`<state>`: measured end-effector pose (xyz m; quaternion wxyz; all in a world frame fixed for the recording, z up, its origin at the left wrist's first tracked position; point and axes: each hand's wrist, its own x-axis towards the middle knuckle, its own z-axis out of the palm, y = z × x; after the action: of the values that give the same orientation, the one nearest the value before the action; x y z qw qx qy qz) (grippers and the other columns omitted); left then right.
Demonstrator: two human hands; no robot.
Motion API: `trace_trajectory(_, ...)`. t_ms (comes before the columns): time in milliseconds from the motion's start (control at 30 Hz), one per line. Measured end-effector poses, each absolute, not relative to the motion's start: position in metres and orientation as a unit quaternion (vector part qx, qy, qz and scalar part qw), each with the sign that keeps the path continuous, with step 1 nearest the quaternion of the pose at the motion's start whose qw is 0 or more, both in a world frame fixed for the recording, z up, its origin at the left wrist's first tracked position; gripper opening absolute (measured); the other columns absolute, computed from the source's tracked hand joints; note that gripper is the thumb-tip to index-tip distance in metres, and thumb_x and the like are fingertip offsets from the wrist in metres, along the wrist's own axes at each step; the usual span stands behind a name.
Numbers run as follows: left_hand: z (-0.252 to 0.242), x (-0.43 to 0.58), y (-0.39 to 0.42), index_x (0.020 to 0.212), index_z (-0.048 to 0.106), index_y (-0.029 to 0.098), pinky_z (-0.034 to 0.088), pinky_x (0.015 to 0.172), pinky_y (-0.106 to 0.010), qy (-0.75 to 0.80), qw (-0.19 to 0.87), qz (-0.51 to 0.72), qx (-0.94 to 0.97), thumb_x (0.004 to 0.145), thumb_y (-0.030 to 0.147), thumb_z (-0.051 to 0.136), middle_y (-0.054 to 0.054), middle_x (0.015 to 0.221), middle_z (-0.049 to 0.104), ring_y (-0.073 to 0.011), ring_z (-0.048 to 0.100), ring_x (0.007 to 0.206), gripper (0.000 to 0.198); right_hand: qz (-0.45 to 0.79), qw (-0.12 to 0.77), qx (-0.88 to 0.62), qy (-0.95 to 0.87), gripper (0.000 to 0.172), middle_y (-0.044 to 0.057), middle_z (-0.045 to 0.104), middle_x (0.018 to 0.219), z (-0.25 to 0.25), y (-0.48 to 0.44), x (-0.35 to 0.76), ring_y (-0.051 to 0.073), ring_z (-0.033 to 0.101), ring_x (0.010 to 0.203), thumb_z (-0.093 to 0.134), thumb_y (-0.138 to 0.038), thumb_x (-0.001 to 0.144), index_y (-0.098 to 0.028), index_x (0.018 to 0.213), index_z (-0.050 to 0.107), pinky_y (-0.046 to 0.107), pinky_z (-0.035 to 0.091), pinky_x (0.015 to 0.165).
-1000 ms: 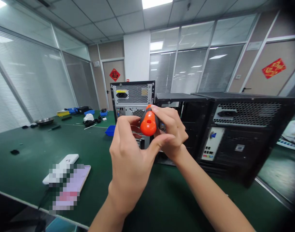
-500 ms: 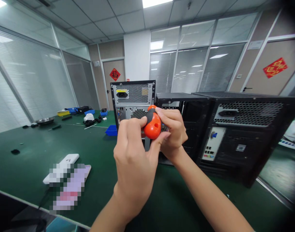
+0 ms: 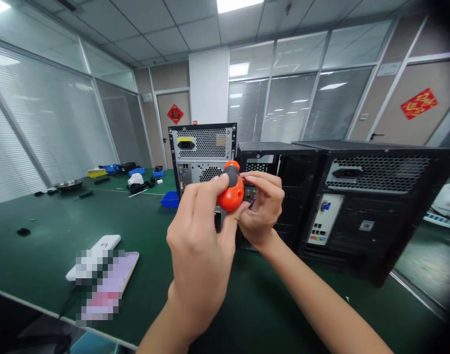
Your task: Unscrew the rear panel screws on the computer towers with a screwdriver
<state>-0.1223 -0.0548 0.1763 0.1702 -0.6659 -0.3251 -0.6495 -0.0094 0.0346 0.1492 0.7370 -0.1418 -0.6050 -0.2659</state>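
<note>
A screwdriver with a rounded orange-red and dark grey handle (image 3: 231, 196) is in front of me, its butt end turned toward me. My left hand (image 3: 198, 236) grips the handle between fingers and thumb. Curled close on the other side is my right hand (image 3: 263, 206), fingertips at the handle's right edge; how firmly they press cannot be made out. The shaft and tip are hidden behind the handle. Beyond the hands stands the silver back of a computer case (image 3: 202, 142), with its power socket, fan grille and ports.
Two black computer cases, one in the middle (image 3: 298, 172) and one at right (image 3: 379, 206), stand alongside. On the green table (image 3: 147, 290) at left lie a white device (image 3: 110, 242) and a purple phone-like object (image 3: 127, 270). Blue trays (image 3: 170, 199) and a metal bowl (image 3: 68, 185) sit farther back.
The handle has tilted more upright and shifted slightly left. My right fingers have loosened and spread a little, moving back from the handle's top. The cases have not moved.
</note>
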Motion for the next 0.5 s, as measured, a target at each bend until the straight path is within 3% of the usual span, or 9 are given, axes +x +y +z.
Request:
trace_trajectory(267, 0.178, -0.126, -0.058, 0.106, 0.057, 0.019, 0.057, 0.083, -0.028, -0.322, 0.158, -0.634, -0.685, 0.080, 0.012, 0.059, -0.003, 0.102, 0.065, -0.0155, 0.063, 0.098, 0.028, 0.017, 0.780, -0.206, -0.591, 0.023, -0.002, 0.056, 0.082, 0.140, 0.016, -0.022, 0.009, 0.058, 0.072, 0.045, -0.010, 0.076, -0.021, 0.095, 0.050, 0.022, 0.050, 0.065)
trace_trajectory(367, 0.178, -0.127, -0.058, 0.105, 0.059, 0.020, 0.058, 0.082, -0.028, -0.317, 0.164, -0.633, -0.687, 0.080, 0.012, 0.059, -0.003, 0.101, 0.066, -0.0156, 0.064, 0.097, 0.026, 0.184, 0.769, -0.225, -0.569, 0.007, -0.002, 0.059, 0.076, 0.148, 0.005, -0.025, 0.010, 0.058, 0.067, 0.049, -0.023, 0.080, -0.019, 0.085, 0.052, 0.022, 0.048, 0.060)
trace_trajectory(500, 0.179, -0.128, -0.057, 0.105, 0.060, 0.020, 0.058, 0.083, -0.028, -0.310, 0.167, -0.630, -0.692, 0.081, 0.012, 0.058, -0.003, 0.104, 0.067, -0.0160, 0.064, 0.100, 0.026, 0.381, 0.728, -0.175, -0.542, 0.026, 0.000, 0.062, 0.071, 0.161, -0.004, -0.024, 0.012, 0.060, 0.066, 0.048, -0.045, 0.083, -0.019, 0.079, 0.051, 0.026, 0.050, 0.063)
